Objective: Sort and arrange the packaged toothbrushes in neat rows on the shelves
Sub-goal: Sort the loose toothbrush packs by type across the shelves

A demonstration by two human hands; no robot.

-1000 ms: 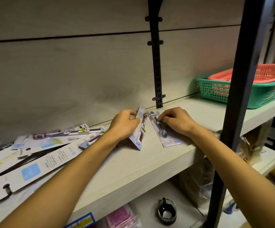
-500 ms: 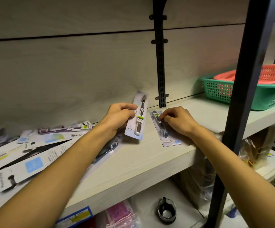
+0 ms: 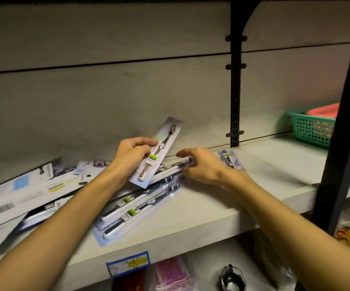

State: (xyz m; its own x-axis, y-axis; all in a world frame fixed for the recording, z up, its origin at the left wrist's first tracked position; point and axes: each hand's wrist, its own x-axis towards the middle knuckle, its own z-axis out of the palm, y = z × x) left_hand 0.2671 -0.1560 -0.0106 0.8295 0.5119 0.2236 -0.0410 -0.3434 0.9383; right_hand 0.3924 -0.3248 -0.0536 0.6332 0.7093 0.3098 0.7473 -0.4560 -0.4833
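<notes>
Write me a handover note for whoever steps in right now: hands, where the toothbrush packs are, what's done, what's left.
Left hand: grip shut on one toothbrush pack, lifted and tilted above the heap.
Right hand: reaching into the heap; blurred, grip unclear.
One placed pack lies flat on the shelf near the black bracket.
Done: one pack set out.
Left: place the held pack beside it, then sort the heap into rows.

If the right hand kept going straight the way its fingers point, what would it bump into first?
Probably the white toothbrush pack at the edge of the heap; the right hand points left and its fingertips already look nearly on it, though blur hides contact.
</notes>
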